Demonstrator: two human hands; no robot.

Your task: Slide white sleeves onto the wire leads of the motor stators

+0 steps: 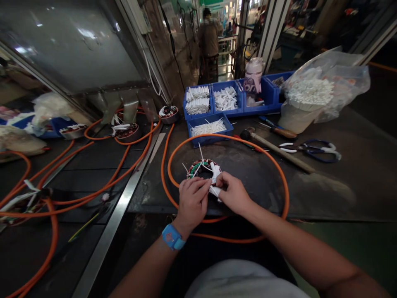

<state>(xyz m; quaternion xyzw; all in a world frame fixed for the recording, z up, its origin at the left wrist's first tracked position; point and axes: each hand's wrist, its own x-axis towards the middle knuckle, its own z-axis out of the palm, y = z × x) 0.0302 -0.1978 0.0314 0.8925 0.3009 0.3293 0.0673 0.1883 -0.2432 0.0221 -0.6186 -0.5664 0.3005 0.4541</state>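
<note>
A ring-shaped motor stator (194, 169) with copper windings and green parts lies on the dark bench in front of me. White sleeving (214, 171) covers its right side, and a thin white tie (201, 152) sticks up from its far edge. My left hand (192, 202) comes over the near side, fingers pressed together, fingertips pinching at the white sleeving. From the right, my right hand (233, 193) has its thumb and curled fingers closed on the same sleeving. The hands nearly touch and hide the stator's near edge.
An orange hose (285, 186) loops around the stator. Behind stand blue bins (214, 118) of white tubes and a bag-lined tub (297, 118). A hammer (279, 149) and scissors (322, 150) lie right. More stators (127, 133) sit left. A person (208, 39) is far back.
</note>
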